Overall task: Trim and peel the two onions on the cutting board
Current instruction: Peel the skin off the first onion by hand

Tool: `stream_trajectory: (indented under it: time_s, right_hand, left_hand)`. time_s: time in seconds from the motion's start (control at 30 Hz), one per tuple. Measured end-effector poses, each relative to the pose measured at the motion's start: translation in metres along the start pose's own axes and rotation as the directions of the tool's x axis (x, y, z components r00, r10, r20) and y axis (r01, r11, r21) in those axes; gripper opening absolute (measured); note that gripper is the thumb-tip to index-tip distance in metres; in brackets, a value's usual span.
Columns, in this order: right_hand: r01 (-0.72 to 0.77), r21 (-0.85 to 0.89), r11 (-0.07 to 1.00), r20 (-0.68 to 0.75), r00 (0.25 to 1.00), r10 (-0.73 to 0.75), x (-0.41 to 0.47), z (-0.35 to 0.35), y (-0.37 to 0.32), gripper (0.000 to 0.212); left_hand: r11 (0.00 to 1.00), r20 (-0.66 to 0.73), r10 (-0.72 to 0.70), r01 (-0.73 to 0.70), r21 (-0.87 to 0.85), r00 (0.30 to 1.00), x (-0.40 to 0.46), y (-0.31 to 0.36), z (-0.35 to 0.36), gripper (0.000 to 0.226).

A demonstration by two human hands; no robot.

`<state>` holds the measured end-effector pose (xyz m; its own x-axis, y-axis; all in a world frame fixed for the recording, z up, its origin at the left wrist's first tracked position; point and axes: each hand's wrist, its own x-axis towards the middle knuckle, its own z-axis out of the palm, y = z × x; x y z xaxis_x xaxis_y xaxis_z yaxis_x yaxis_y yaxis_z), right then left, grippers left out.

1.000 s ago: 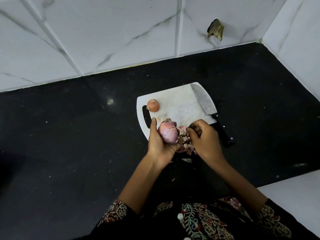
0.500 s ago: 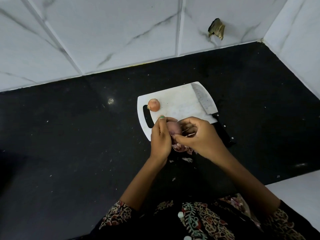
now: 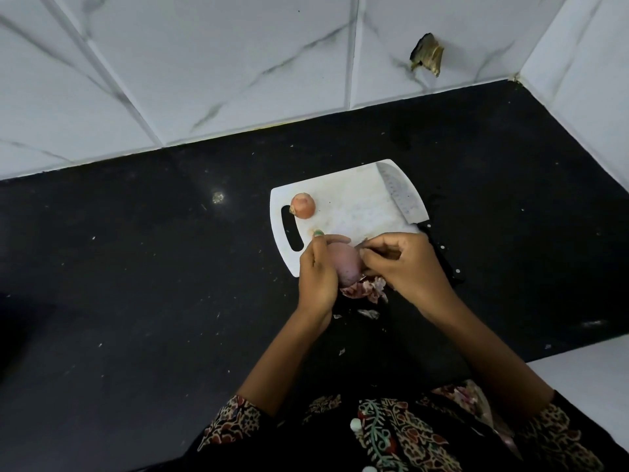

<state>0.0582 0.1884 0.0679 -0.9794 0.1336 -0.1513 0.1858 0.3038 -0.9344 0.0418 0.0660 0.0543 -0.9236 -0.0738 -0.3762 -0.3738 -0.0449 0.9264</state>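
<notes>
A pale purple, mostly peeled onion [image 3: 345, 265] is held over the near edge of the white cutting board [image 3: 347, 202]. My left hand [image 3: 318, 275] grips it from the left, fingers curled around it. My right hand [image 3: 405, 264] pinches at the skin on the onion's right side, fingers curled. A small orange onion [image 3: 303, 205], skin still on, sits on the board's far left by the handle slot. Loose purple peels [image 3: 366, 289] lie under my hands.
A cleaver-style knife [image 3: 400, 195] lies along the board's right edge, its black handle running under my right hand. The board rests on a black countertop [image 3: 136, 267] against white marble tiles. Small peel scraps [image 3: 369, 314] lie near the front.
My left hand has turned the onion and closed around it. My right hand has moved in from the peel pile to the onion's right side and pinches at its skin.
</notes>
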Motion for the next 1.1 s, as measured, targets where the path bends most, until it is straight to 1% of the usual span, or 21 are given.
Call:
stream_trajectory:
  time_s: [0.1, 0.17, 0.23, 0.37, 0.47, 0.57, 0.67, 0.73, 0.8, 0.87, 0.9, 1.0, 1.1]
  right_hand:
    - [-0.01, 0.087, 0.996, 0.037, 0.999, 0.007, -0.004, 0.003, 0.002, 0.009]
    - [-0.01, 0.088, 0.996, 0.053, 0.999, 0.005, -0.006, 0.006, 0.003, 0.015]
    - [0.001, 0.027, 1.0, 0.013, 1.0, -0.002, -0.008, 0.011, 0.003, 0.017]
    - [0.037, -0.009, 0.999, -0.134, 0.99, -0.038, -0.014, 0.023, 0.004, 0.005]
    - [0.081, -0.061, 0.995, -0.2, 0.976, -0.091, -0.016, 0.03, 0.004, 0.002]
    - [0.125, -0.17, 0.977, -0.21, 0.964, -0.16, -0.015, 0.031, 0.006, 0.003]
    - [0.157, -0.304, 0.94, -0.139, 0.968, -0.207, -0.013, 0.033, 0.008, 0.006]
    - [0.122, -0.34, 0.932, -0.097, 0.982, -0.164, -0.01, 0.034, 0.013, 0.01]
    - [0.015, -0.306, 0.952, -0.131, 0.99, -0.057, -0.005, 0.03, 0.018, 0.01]
    - [-0.069, -0.24, 0.968, -0.182, 0.983, 0.025, -0.001, 0.023, 0.023, 0.005]
    - [-0.082, -0.214, 0.973, -0.196, 0.98, 0.039, 0.0, 0.02, 0.026, 0.002]
    - [-0.054, -0.135, 0.989, -0.229, 0.973, 0.022, -0.002, 0.014, 0.024, 0.012]
    - [-0.025, -0.091, 0.996, -0.222, 0.975, 0.005, -0.004, 0.01, 0.015, 0.021]
  left_hand:
    - [1.0, -0.022, -0.008, 0.008, -0.012, 1.0, 0.002, -0.001, -0.001, 0.047]
    - [1.0, -0.042, -0.013, 0.012, -0.028, 0.999, 0.002, -0.001, -0.002, 0.046]
    - [1.0, -0.065, 0.0, -0.002, -0.029, 0.998, 0.001, -0.002, -0.001, 0.045]
    - [0.998, -0.093, 0.05, -0.054, -0.041, 0.994, 0.003, -0.003, -0.001, 0.038]
    - [0.995, -0.104, 0.083, -0.087, -0.04, 0.991, 0.003, -0.003, 0.0, 0.037]
    - [0.994, -0.111, 0.103, -0.107, -0.026, 0.988, 0.002, -0.004, 0.002, 0.034]
    - [0.995, -0.109, 0.098, -0.101, -0.02, 0.989, 0.003, -0.007, 0.002, 0.033]
    - [0.997, -0.087, 0.058, -0.063, -0.047, 0.995, 0.003, -0.008, 0.0, 0.037]
    - [0.992, -0.047, -0.03, 0.024, -0.123, 0.998, 0.003, -0.005, 0.0, 0.042]
    - [0.971, -0.008, -0.124, 0.12, -0.204, 0.992, 0.002, -0.001, 0.0, 0.045]
    - [0.956, 0.015, -0.168, 0.167, -0.241, 0.986, 0.002, 0.001, 0.0, 0.044]
    - [0.908, 0.058, -0.265, 0.269, -0.321, 0.963, 0.003, 0.003, -0.002, 0.039]
    - [0.886, 0.073, -0.295, 0.301, -0.353, 0.953, 0.002, 0.004, -0.004, 0.032]
